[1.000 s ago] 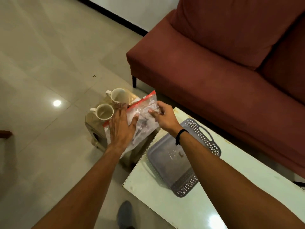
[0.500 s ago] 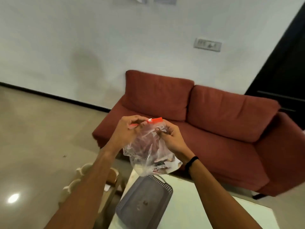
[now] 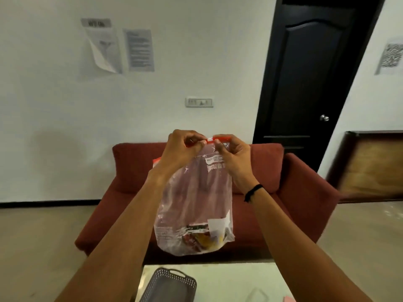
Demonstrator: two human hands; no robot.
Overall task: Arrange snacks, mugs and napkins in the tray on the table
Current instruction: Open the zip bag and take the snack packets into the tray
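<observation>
Tray, grey plastic with holes (image 3: 168, 286), sits at 6 o'clock on the pale table (image 3: 229, 280). Above it, left hand (image 3: 183, 149) and right hand (image 3: 232, 153) pinch the clear snack bag's (image 3: 194, 205) red zip top (image 3: 220, 138). Pull gently apart, keeping the bag upright.

- Both hands up w/ clear bag (image 3: 194, 205) hanging in front of red sofa (image 3: 305, 192).
- Left hand (image 3: 183, 149) & right hand (image 3: 233, 155) pinch red zip strip (image 3: 218, 138) at bag top.
- Snack packets (image 3: 202, 236) sit at bag bottom.
- Grey tray (image 3: 172, 282) on table (image 3: 229, 280) below, edge only.
- Black door (image 3: 309, 83) behind, papers (image 3: 120, 46) on wall.
</observation>
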